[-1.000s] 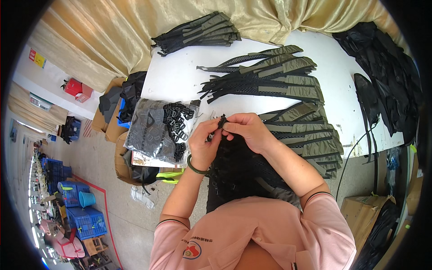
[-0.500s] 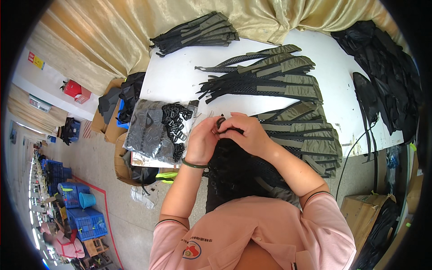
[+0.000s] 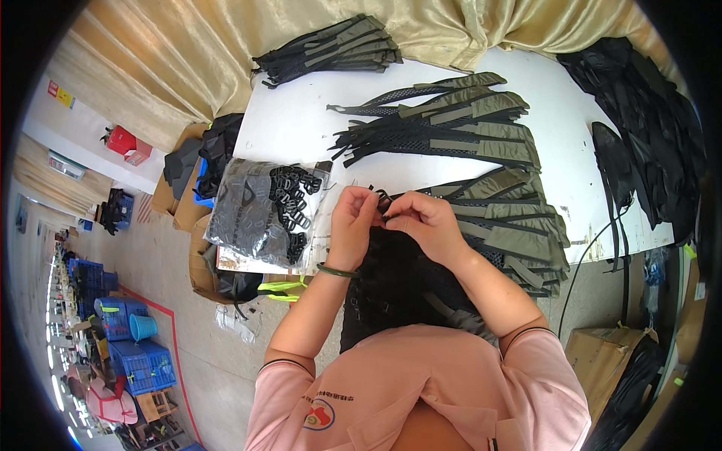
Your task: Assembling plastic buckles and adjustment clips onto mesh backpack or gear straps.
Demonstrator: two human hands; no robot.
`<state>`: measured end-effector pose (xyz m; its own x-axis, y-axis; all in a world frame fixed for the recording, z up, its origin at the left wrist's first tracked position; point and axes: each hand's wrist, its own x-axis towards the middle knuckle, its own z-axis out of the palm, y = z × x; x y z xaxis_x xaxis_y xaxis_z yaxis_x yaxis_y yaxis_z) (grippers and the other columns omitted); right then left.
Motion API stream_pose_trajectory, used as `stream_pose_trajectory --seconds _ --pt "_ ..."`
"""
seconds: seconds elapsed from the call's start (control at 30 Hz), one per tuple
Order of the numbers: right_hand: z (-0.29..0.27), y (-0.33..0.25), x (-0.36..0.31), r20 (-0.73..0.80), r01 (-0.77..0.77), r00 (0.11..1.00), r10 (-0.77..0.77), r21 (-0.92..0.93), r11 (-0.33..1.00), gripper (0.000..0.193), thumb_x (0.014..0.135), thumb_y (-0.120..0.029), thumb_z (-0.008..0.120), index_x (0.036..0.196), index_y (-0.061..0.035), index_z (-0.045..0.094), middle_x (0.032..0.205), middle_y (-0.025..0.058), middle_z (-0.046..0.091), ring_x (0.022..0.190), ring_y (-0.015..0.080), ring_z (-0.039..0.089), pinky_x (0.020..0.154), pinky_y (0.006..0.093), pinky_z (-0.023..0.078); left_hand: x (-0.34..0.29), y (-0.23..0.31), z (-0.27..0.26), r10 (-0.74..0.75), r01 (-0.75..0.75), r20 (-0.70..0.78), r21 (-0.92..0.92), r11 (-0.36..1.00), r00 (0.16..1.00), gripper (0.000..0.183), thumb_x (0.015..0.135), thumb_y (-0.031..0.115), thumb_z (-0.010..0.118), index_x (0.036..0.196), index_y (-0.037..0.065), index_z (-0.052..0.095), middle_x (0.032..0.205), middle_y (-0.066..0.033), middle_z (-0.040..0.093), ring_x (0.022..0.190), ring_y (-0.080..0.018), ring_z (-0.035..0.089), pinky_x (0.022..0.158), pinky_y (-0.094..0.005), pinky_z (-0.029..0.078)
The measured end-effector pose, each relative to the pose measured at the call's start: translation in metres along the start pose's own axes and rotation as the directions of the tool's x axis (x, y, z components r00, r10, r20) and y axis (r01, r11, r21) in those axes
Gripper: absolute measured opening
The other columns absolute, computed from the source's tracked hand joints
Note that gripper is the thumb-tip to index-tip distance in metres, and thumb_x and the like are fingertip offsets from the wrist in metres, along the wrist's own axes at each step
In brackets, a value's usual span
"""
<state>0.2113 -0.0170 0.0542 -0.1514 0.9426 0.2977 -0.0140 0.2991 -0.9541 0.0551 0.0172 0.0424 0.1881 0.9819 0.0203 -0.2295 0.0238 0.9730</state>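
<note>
Above the near edge of the white table, my left hand [image 3: 351, 227] and my right hand [image 3: 430, 228] meet with fingertips pinched on a narrow black strap [image 3: 384, 201]. A small dark piece by the fingertips may be a buckle, but I cannot make it out. Below the hands, black fabric [image 3: 395, 274] hangs over the table edge towards my lap. Left of my hands, a clear plastic bag [image 3: 244, 214] of black plastic buckles lies on the table, with several buckles [image 3: 295, 210] spilling from its mouth. Beside my right forearm, a fan of olive and black mesh straps [image 3: 508, 218] is spread.
More olive and black straps [image 3: 481, 124] lie farther back, and another bundle [image 3: 331, 49] at the far left. Black fabric pieces [image 3: 639, 128] heap at the right. Cardboard boxes [image 3: 201, 259] stand left of the table, another box [image 3: 602, 361] at lower right. A person [image 3: 109, 398] is at far left.
Both hands have shifted slightly right. The fingers have changed their grip, and more of the black strap stands up between them.
</note>
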Motion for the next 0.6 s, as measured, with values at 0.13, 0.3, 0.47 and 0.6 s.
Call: stream_pose_trajectory --seconds 0.13,0.3,0.47,0.6 --pt "-0.002 0.001 0.003 -0.055 -0.226 0.964 0.26 0.343 0.912 0.02 0.076 0.003 0.07 0.092 -0.004 0.059 0.073 -0.0021 0.054 0.066 0.004 0.048 0.059 0.018 0.04 -0.004 0.005 0.004 0.006 -0.007 -0.022 -0.04 0.999 1.0 0.005 0.091 0.005 0.058 0.093 0.003 0.054 0.084 -0.0027 0.061 0.07 -0.0071 0.056 0.062 -0.0199 0.047" --pt "-0.003 0.0 0.006 -0.062 -0.314 0.931 0.359 0.365 0.877 0.03 0.072 0.006 0.071 0.09 -0.0039 0.049 0.071 -0.0009 0.052 0.065 0.0055 0.049 0.058 0.0186 0.041 -0.009 0.007 0.007 0.116 -0.115 -0.01 0.081 0.99 0.993 0.008 0.088 0.002 0.06 0.095 0.002 0.055 0.084 -0.0018 0.06 0.071 -0.0062 0.055 0.065 -0.0188 0.045" --pt "-0.006 0.005 0.0 -0.064 -0.296 0.93 0.361 0.452 0.841 0.027 0.074 0.006 0.069 0.089 -0.0036 0.049 0.072 0.0006 0.053 0.066 0.0073 0.052 0.057 0.0189 0.042 -0.013 0.012 0.006 0.156 -0.183 0.203 0.125 0.975 0.967 0.016 0.085 -0.003 0.062 0.098 0.002 0.056 0.095 -0.0038 0.059 0.084 -0.0107 0.058 0.078 -0.0218 0.047" --pt "0.002 -0.012 -0.002 -0.105 -0.282 0.909 0.403 0.558 0.781 0.02 0.079 0.004 0.065 0.09 -0.0055 0.051 0.072 -0.002 0.053 0.066 0.0067 0.052 0.054 0.018 0.042 -0.015 0.01 0.006 0.155 -0.128 0.315 -0.107 0.986 0.936 0.022 0.08 -0.009 0.064 0.096 0.002 0.056 0.109 -0.0059 0.054 0.098 -0.014 0.055 0.086 -0.0248 0.046"
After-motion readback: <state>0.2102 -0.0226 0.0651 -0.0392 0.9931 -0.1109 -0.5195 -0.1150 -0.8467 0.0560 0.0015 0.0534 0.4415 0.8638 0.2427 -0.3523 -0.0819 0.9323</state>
